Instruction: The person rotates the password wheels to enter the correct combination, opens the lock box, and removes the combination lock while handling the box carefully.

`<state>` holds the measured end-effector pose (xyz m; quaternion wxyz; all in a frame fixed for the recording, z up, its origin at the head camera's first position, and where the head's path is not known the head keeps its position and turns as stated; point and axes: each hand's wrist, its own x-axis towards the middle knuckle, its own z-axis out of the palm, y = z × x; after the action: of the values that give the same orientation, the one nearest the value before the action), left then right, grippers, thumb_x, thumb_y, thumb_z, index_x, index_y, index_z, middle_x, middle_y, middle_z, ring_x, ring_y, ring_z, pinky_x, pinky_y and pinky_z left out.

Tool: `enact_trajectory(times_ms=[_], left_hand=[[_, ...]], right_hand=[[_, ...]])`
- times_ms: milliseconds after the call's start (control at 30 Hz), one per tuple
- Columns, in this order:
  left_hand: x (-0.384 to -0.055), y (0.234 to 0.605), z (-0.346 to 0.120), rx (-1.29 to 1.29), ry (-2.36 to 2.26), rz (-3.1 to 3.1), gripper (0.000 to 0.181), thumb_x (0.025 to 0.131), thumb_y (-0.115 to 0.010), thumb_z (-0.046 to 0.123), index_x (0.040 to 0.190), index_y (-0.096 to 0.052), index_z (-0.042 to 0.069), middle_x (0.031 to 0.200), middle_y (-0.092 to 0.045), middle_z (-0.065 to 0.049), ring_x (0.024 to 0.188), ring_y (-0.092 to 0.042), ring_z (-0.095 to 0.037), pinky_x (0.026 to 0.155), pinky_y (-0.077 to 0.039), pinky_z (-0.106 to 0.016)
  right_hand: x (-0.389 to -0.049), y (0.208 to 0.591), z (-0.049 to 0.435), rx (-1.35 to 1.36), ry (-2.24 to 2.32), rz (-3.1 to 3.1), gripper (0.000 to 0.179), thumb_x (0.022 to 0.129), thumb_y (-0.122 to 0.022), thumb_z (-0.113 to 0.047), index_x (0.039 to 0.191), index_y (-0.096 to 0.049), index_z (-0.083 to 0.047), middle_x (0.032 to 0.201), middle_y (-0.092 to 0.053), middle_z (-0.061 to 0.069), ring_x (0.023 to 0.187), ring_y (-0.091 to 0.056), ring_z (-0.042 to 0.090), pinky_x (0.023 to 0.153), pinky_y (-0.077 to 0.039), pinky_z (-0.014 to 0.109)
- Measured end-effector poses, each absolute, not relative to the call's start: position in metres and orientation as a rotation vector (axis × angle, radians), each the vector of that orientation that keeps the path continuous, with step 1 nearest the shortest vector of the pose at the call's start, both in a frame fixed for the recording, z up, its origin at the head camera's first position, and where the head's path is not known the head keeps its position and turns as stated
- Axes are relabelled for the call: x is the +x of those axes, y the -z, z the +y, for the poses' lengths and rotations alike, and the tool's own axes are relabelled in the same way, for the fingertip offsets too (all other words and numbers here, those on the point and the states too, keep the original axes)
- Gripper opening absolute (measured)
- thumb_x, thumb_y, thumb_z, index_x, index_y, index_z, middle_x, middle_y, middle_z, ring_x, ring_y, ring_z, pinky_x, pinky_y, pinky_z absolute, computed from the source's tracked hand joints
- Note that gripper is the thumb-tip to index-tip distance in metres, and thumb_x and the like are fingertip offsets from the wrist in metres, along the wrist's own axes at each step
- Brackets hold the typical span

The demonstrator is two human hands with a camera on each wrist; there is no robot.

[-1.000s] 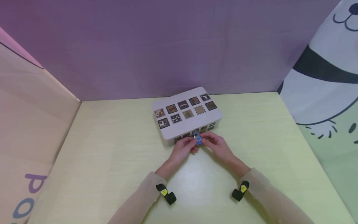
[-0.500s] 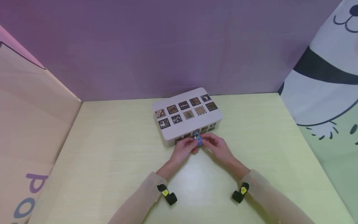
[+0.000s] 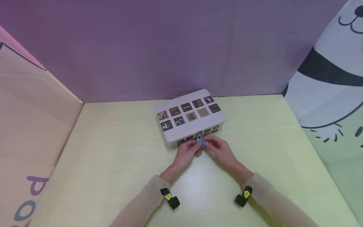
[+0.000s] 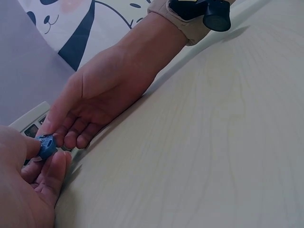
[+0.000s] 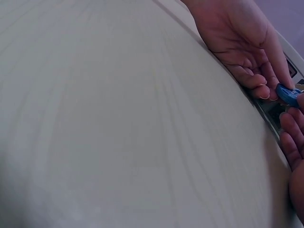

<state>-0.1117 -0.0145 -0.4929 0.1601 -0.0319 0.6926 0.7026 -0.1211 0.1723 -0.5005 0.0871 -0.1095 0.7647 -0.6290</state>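
Note:
A small blue padlock (image 3: 201,143) with a silver shackle is held at the front side of a white box (image 3: 184,135) printed with dark square pictures. My left hand (image 3: 185,152) pinches the padlock body from the left with thumb and fingers. From the right, my right hand (image 3: 222,150) pinches it too. In the left wrist view the blue padlock (image 4: 46,147) shows between both thumbs. The right wrist view has the padlock (image 5: 288,95) at its right edge, partly covered by fingertips. Its shackle points up toward the box front, where a metal clasp sits.
The box rests on a pale wood-grain table (image 3: 119,151), turned slightly, near the purple back wall (image 3: 158,50). A cream panel (image 3: 31,119) with letters stands at the left, a panda-print panel (image 3: 326,104) at the right. Both sleeves wear black wrist cameras.
Both hands keep their grip on the padlock at the box front, with only slight finger shifts. The padlock sits a touch lower in view, as the whole view has shifted slightly.

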Motion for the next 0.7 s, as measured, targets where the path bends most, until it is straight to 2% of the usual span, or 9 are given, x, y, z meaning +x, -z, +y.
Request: enact_trajectory(times_ms=[133,400,700], left_hand=[[-0.1122,0.4941,-0.0145,-0.089,-2.009,1.983,0.027,0.104,-0.062,0.016,0.119,-0.066,-0.007,0.099,-0.073,-0.020,0.076,-0.065,-0.011,0.080,-0.063,-0.027],[-0.1115,0.4907,-0.0146,-0.092,-1.994,1.997,0.028,0.104,-0.061,0.017,0.119,-0.066,-0.006,0.097,-0.074,-0.018,0.075,-0.065,-0.011,0.079,-0.063,-0.026],[-0.1100,0.4896,-0.0139,-0.105,-1.990,1.998,0.030,0.104,-0.062,0.019,0.119,-0.066,-0.006,0.099,-0.073,-0.020,0.077,-0.066,-0.013,0.081,-0.064,-0.030]], right_hand=[[-0.1209,0.5011,0.1714,-0.322,1.887,2.268,0.029,0.102,-0.061,-0.006,0.128,-0.062,0.006,0.111,-0.070,0.015,0.098,-0.065,0.009,0.092,-0.057,0.018],[-0.1208,0.5012,0.1716,-0.305,1.883,2.255,0.030,0.102,-0.061,-0.006,0.129,-0.061,0.007,0.115,-0.067,0.026,0.098,-0.064,0.009,0.092,-0.056,0.017],[-0.1204,0.4990,0.1714,-0.292,1.867,2.266,0.029,0.102,-0.062,-0.008,0.129,-0.062,0.005,0.114,-0.069,0.020,0.099,-0.065,0.009,0.093,-0.056,0.018]])
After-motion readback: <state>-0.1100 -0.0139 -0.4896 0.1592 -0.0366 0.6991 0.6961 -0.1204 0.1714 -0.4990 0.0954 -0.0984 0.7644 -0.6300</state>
